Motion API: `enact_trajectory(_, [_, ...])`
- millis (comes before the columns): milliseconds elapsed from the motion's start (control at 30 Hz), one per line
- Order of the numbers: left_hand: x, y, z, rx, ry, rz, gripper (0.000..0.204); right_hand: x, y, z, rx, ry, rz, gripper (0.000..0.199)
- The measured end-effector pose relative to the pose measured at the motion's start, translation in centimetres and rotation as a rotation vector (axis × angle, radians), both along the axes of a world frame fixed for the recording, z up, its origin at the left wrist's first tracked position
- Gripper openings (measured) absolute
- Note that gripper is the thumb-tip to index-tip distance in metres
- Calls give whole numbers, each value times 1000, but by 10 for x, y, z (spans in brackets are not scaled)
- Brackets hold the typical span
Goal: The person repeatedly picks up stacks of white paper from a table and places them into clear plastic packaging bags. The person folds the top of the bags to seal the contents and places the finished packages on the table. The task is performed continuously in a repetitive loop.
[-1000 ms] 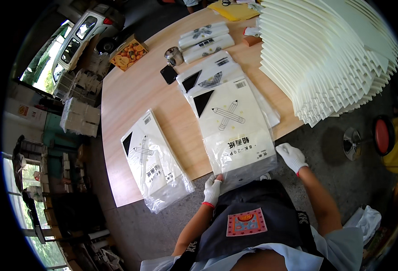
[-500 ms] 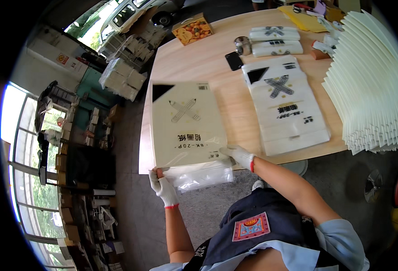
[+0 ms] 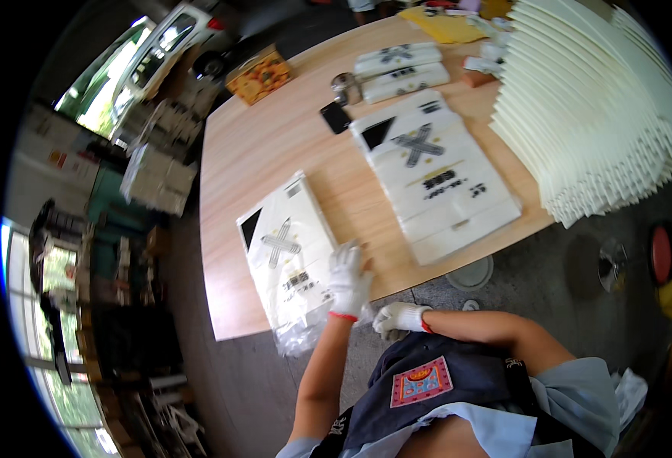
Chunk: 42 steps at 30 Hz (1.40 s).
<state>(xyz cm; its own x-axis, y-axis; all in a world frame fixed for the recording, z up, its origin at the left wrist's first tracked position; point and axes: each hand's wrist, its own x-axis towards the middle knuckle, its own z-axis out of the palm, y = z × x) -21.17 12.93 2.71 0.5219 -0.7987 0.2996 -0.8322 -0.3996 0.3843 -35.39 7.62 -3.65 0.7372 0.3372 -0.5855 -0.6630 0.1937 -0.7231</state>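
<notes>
- I saw the clear-wrapped pack of white printed bags [image 3: 286, 252] lying flat at the wooden table's [image 3: 275, 145] near edge, its loose plastic end overhanging
- My gloved left hand [image 3: 349, 278] lay open on its right edge, gripping nothing
- My gloved right hand [image 3: 398, 318] hung below the table edge, loosely curled, empty

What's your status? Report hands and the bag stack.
Left hand flat on the clear-wrapped bag stack at the table edge. Right hand off the table, empty. Nothing in the way.
</notes>
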Motion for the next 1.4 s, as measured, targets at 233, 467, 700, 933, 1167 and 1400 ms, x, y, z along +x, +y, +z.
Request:
enact_trajectory(233, [-90, -174, -14, 240, 231, -337, 26, -94, -64, 10, -130, 23, -546, 26])
enact_trajectory(467, [-61, -221, -44, 428, 556, -415, 21, -142, -100, 19, -32, -11, -990, 26])
enact_trajectory(700, [-22, -224, -66, 254, 695, -465, 25, -112, -180, 65, -122, -99, -1109, 37])
enact_trajectory(933, [-35, -220, -8, 298, 703, -500, 23, -65, -216, 42, -329, -232, -1173, 35])
enact_trajectory(1167, [4, -235, 79, -404, 1648, -472, 38, -113, -229, 11, -1473, 74, -591, 61])
enact_trajectory(1400, [-36, -226, 122, 85, 1093, -466, 29, -72, -221, 147, -906, -373, -704, 37])
